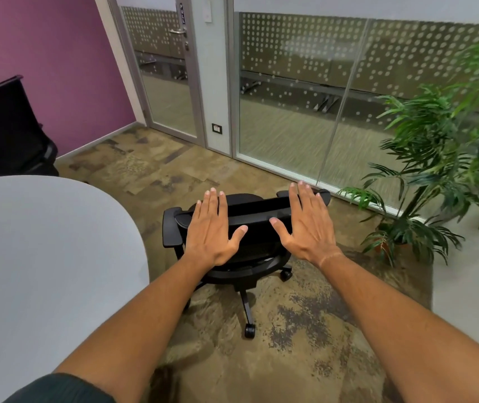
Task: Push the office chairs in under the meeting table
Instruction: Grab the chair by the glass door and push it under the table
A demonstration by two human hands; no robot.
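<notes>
Chair (pixel 249 216) beside table (pixel 43 242), plant (pixel 441 158) (potted) near

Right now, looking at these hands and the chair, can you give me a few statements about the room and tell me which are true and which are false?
1. Both hands are spread open, gripping nothing. True: the left hand and right hand are flat, fingers extended, over the black office chair.
2. The chair is already tucked under the meeting table. False: it stands clear of the table, out on the carpet.
3. A potted plant stands to the right of the chair. True.
4. The wall on the left is green. False: it is purple.
5. A second dark chair sits beyond the table. True.
</notes>
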